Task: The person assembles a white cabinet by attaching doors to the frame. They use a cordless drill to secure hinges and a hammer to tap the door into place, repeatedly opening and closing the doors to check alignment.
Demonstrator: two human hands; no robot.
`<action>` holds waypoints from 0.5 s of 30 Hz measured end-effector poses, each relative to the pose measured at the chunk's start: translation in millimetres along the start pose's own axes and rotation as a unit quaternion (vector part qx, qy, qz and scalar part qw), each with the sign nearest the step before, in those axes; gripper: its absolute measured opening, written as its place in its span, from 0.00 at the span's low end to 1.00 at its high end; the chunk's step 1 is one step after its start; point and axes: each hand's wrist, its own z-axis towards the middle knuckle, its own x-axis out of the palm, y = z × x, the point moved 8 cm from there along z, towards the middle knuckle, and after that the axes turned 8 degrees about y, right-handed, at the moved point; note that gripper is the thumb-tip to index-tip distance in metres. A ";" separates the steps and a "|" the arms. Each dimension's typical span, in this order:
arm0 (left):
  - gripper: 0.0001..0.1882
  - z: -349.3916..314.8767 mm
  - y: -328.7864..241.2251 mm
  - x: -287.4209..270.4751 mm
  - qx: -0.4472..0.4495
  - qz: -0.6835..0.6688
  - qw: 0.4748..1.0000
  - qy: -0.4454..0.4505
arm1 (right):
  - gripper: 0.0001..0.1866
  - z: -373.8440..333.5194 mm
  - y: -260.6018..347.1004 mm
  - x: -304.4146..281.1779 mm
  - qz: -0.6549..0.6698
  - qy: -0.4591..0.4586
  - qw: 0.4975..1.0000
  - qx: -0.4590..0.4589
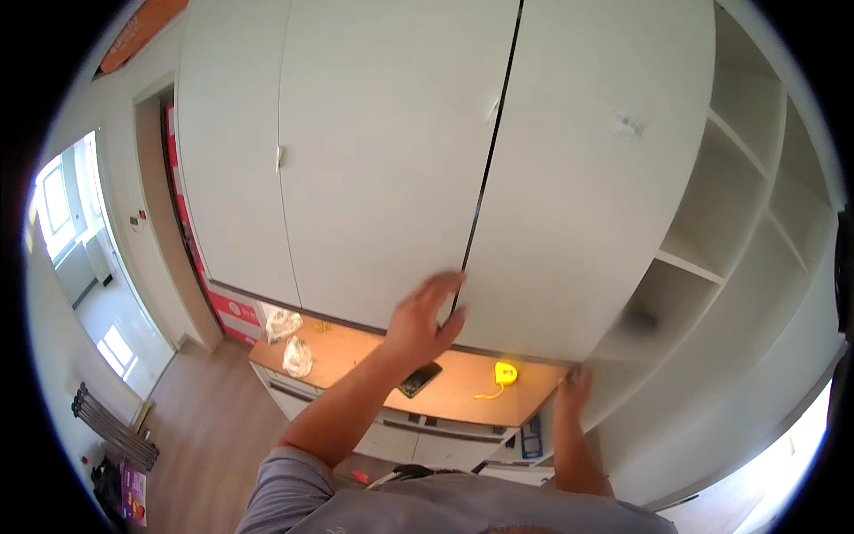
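A tall white cabinet door [587, 196] stands in front of me, with a dark narrow gap between it and the middle white door [382, 160]. My left hand [425, 325] is raised to the lower end of this gap. Its fingertips are at the door edges, the thumb is spread apart, and nothing is in it. Down at the right door's lower right corner, my right hand [574, 390] has its fingers curled at the edge, partly hidden. On the wooden countertop [454, 402] below lie a yellow tape measure [505, 373], with a bit of tape out, and a dark phone-like slab [420, 380].
Open white shelves [703, 196] curve up at the right. Crumpled clear plastic bags [298, 356] lie on the counter's left end. Drawers [400, 440] sit beneath it. A bundle of dark rods [114, 427] leans at the lower left, near a doorway [107, 267].
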 end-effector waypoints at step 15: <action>0.17 217.3 -77.6 -81.2 -0.079 0.336 0.938 -0.028 | 0.44 -7.7 -5.0 -5.2 -0.153 0.030 0.988 -0.023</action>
